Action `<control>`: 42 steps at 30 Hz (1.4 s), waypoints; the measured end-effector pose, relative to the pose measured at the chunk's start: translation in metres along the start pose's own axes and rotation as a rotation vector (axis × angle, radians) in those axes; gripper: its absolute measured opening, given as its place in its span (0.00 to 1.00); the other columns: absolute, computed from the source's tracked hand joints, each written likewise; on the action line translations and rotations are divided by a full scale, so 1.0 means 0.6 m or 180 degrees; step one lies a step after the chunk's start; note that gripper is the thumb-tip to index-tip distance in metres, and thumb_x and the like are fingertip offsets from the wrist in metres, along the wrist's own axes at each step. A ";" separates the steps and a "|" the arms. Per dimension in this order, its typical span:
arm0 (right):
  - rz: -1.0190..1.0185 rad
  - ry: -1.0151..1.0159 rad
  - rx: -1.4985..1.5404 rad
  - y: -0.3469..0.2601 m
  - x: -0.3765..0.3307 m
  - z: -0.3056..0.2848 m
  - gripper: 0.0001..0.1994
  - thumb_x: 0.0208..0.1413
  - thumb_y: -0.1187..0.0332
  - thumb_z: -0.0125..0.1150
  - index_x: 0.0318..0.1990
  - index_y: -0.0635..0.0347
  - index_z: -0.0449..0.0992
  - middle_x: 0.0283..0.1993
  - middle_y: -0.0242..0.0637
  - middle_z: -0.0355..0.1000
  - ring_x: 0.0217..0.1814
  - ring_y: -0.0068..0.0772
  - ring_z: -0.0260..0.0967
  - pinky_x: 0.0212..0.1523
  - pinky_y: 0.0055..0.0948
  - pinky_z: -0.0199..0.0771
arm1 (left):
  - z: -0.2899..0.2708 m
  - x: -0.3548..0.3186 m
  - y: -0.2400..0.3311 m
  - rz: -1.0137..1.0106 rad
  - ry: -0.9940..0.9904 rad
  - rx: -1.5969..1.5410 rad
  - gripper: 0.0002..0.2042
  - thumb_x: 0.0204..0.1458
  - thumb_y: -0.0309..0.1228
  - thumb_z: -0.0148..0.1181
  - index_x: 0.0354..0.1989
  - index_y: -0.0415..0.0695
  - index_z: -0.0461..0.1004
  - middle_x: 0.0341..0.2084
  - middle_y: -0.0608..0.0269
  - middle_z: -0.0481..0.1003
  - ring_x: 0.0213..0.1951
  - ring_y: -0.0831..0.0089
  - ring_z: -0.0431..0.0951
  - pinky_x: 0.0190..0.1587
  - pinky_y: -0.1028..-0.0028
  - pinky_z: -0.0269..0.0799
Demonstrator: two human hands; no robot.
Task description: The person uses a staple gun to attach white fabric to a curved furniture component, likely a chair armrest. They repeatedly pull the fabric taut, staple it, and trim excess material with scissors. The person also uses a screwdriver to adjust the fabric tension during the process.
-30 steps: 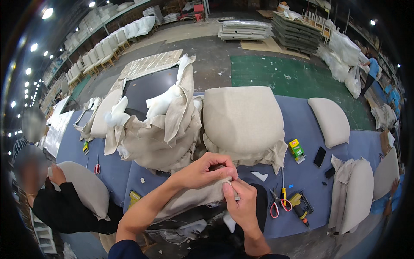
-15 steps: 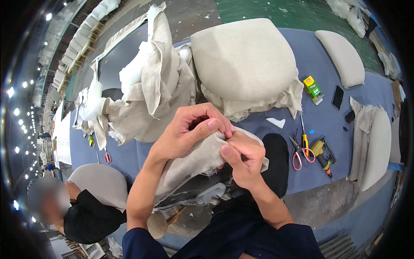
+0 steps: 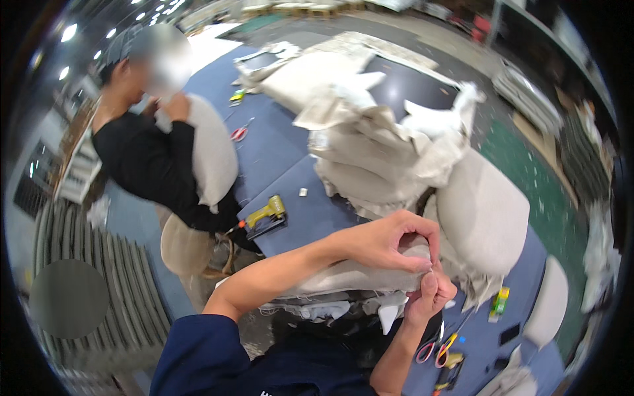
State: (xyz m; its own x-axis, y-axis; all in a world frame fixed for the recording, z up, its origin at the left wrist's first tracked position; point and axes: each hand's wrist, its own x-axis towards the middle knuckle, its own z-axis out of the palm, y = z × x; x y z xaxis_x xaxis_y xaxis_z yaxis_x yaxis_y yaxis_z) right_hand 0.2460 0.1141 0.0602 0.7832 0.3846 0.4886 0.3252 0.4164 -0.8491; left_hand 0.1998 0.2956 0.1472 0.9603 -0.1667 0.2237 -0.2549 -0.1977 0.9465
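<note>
A beige fabric-covered chair pad [image 3: 356, 277] lies across my lap at the table's near edge, with frayed fabric and white padding along its lower side. My left hand [image 3: 396, 244] curls over its right end, thumb and fingers pinching the beige cloth. From below, my right hand [image 3: 429, 297] meets it, its thumb and fingers closed on the same cloth edge. The fingertips of both hands nearly touch. The fabric fold between them is partly hidden by the fingers.
On the blue table [image 3: 297, 188] lie a yellow staple gun [image 3: 267, 214], scissors [image 3: 437, 350], a second staple gun [image 3: 450, 373], a green-yellow box [image 3: 500, 303] and a phone [image 3: 509, 334]. Beyond are heaped beige covers [image 3: 370, 158] and a cushion [image 3: 485, 211]. At left, a person [image 3: 148, 158] holds another cushion [image 3: 212, 155].
My view has swung left, so the table's things appear farther right and lower. The left staple gun and more of the person now show. Both hands still pinch the cloth, closer together.
</note>
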 end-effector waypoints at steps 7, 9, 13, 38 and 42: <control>0.0078 -0.0061 -0.0774 -0.036 -0.030 0.046 0.21 0.68 0.59 0.56 0.26 0.68 0.71 0.23 0.28 0.61 0.27 0.20 0.55 0.31 0.24 0.55 | 0.019 -0.069 0.007 0.0658 0.0838 0.0065 0.07 0.52 0.30 0.67 0.32 0.38 0.78 0.24 0.72 0.77 0.22 0.87 0.64 0.24 0.80 0.58; -0.0115 0.0336 -0.1066 -0.060 -0.042 0.053 0.18 0.70 0.63 0.53 0.32 0.69 0.73 0.28 0.27 0.65 0.31 0.16 0.58 0.33 0.20 0.58 | 0.035 -0.068 0.020 0.0549 0.0755 0.0068 0.07 0.51 0.29 0.66 0.31 0.38 0.78 0.23 0.70 0.77 0.23 0.86 0.66 0.25 0.79 0.60; -0.0069 0.0896 -0.1151 -0.077 -0.072 0.052 0.13 0.71 0.66 0.52 0.41 0.71 0.74 0.34 0.28 0.70 0.36 0.14 0.63 0.37 0.18 0.64 | 0.056 -0.061 0.029 0.0946 0.0747 0.0048 0.06 0.47 0.27 0.64 0.27 0.36 0.76 0.19 0.66 0.74 0.23 0.83 0.68 0.25 0.75 0.62; 0.0616 -0.0330 -0.1192 -0.114 -0.069 -0.092 0.24 0.71 0.53 0.53 0.28 0.66 0.68 0.21 0.28 0.61 0.19 0.19 0.57 0.17 0.24 0.63 | 0.127 0.068 -0.007 0.0605 -0.0419 -0.0720 0.08 0.44 0.25 0.64 0.20 0.36 0.71 0.18 0.67 0.71 0.25 0.81 0.68 0.29 0.74 0.63; 0.0868 0.0181 -0.0604 -0.095 -0.055 -0.092 0.27 0.71 0.55 0.53 0.20 0.64 0.65 0.17 0.32 0.64 0.16 0.22 0.61 0.18 0.25 0.58 | 0.117 0.105 -0.014 0.0231 -0.0792 -0.0873 0.09 0.45 0.26 0.64 0.20 0.37 0.71 0.18 0.68 0.71 0.25 0.81 0.67 0.31 0.74 0.64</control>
State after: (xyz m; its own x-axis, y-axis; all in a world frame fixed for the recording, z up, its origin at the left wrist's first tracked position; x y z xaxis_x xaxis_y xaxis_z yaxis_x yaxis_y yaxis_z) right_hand 0.2310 0.0325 0.0816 0.8815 0.4119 0.2308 0.1883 0.1415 -0.9719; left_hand 0.2543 0.2192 0.1369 0.8754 -0.4069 0.2610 -0.2489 0.0836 0.9649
